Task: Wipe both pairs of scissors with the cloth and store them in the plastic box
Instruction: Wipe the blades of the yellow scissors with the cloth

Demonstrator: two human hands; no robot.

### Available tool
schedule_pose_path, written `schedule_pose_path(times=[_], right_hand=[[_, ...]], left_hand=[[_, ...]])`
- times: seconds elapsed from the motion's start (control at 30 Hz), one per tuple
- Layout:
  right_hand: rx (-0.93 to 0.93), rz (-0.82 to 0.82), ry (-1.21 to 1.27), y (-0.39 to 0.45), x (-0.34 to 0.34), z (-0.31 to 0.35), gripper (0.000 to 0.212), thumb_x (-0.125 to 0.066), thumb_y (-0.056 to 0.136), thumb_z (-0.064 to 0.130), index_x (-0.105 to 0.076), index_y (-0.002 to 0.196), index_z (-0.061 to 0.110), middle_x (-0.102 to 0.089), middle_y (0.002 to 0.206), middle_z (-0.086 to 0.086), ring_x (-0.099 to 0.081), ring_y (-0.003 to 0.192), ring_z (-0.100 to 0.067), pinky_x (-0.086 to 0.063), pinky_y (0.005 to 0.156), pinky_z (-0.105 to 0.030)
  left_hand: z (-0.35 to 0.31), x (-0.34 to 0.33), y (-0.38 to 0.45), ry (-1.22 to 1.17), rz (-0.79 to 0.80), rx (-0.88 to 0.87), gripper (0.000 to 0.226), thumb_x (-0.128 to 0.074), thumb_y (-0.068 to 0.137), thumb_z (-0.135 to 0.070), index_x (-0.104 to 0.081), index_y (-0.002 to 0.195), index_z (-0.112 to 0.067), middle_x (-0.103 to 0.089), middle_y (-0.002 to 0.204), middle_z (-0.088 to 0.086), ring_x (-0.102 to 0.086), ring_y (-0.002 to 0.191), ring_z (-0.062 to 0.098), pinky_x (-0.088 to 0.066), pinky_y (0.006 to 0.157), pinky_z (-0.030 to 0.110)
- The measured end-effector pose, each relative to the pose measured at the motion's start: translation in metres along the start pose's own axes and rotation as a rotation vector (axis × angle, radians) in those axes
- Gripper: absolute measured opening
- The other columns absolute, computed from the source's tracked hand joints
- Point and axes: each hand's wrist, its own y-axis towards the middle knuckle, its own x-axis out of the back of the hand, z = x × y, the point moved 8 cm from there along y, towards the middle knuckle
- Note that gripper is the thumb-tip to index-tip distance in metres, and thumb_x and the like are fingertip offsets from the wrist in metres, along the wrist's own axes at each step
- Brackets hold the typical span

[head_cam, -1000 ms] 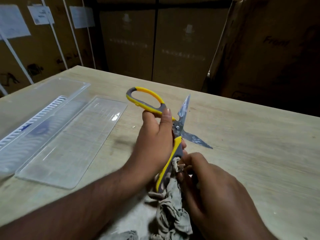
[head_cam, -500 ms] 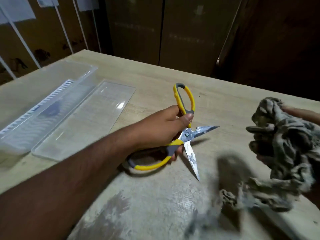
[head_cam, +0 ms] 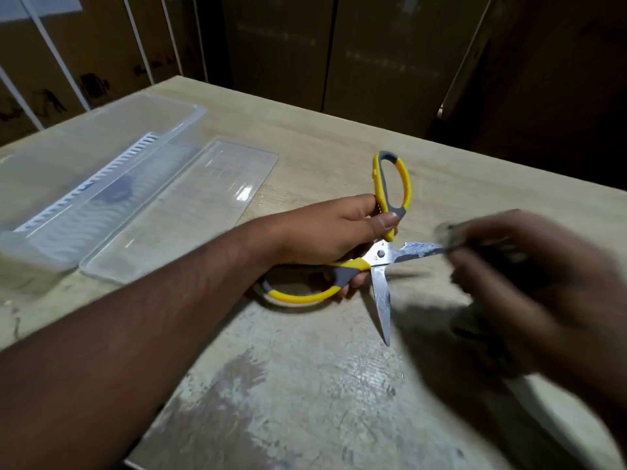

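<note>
One pair of scissors (head_cam: 381,256) with yellow and grey handles is held just above the table, blades spread wide. My left hand (head_cam: 332,232) grips it at the handles near the pivot. One blade points right, the other points toward me. My right hand (head_cam: 529,283) is blurred by motion at the tip of the right-pointing blade, fingers curled round the grey cloth (head_cam: 444,230), of which only a small blurred part shows. The clear plastic box (head_cam: 101,130) stands open at the far left. Only this one pair of scissors is in view.
The box's clear flat lid (head_cam: 190,205) lies on the table beside the box. A white slotted insert (head_cam: 101,178) sits inside the box. The wooden table (head_cam: 305,385) has a worn, pale patch near me. Cardboard cartons stand behind the table's far edge.
The scissors turned from upright to lying flat with the blades to the right. My right hand swung the cloth out to the right, then came back to the blade tip.
</note>
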Motion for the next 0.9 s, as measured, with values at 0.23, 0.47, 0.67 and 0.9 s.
schedule_pose_path(times=[0.23,0.47,0.67,0.9], right_hand=[[0.115,0.095,-0.148,0.026,-0.023,0.021,0.026,-0.063,0.098,0.022,-0.078,0.117,0.013,-0.064,0.108,-0.004,-0.064,0.09,-0.027,-0.053,0.07,-0.042],[0.181,0.15,-0.286,0.029,-0.05,0.031,0.013,-0.064,0.098,0.013,-0.077,0.101,0.01,-0.062,0.099,-0.006,-0.057,0.083,-0.03,-0.047,0.064,-0.036],[0.126,0.113,-0.386,0.034,-0.051,0.032,0.016,-0.063,0.096,0.017,-0.077,0.103,0.015,-0.061,0.095,-0.006,-0.056,0.081,-0.033,-0.051,0.06,-0.042],[0.078,0.081,-0.288,0.028,-0.042,0.031,0.012,-0.068,0.096,0.021,-0.077,0.093,0.015,-0.063,0.086,-0.003,-0.061,0.072,-0.03,-0.05,0.06,-0.035]], left_hand=[[0.006,-0.001,0.01,-0.056,0.026,-0.023,0.038,-0.047,0.108,-0.034,-0.051,0.123,0.001,-0.061,0.087,0.025,-0.062,0.069,0.031,-0.051,0.066,0.043],[0.003,0.001,0.013,-0.088,0.053,-0.077,0.028,-0.04,0.112,-0.02,-0.056,0.121,0.001,-0.066,0.086,0.005,-0.066,0.072,0.015,-0.052,0.069,0.03],[0.009,-0.003,0.016,-0.13,0.045,-0.038,0.02,-0.046,0.109,-0.023,-0.063,0.106,-0.012,-0.067,0.084,-0.001,-0.062,0.081,0.015,-0.047,0.08,0.035],[0.008,-0.001,0.015,-0.068,0.02,-0.021,0.026,-0.046,0.11,-0.028,-0.057,0.11,-0.005,-0.06,0.083,0.02,-0.061,0.068,0.032,-0.05,0.068,0.041]])
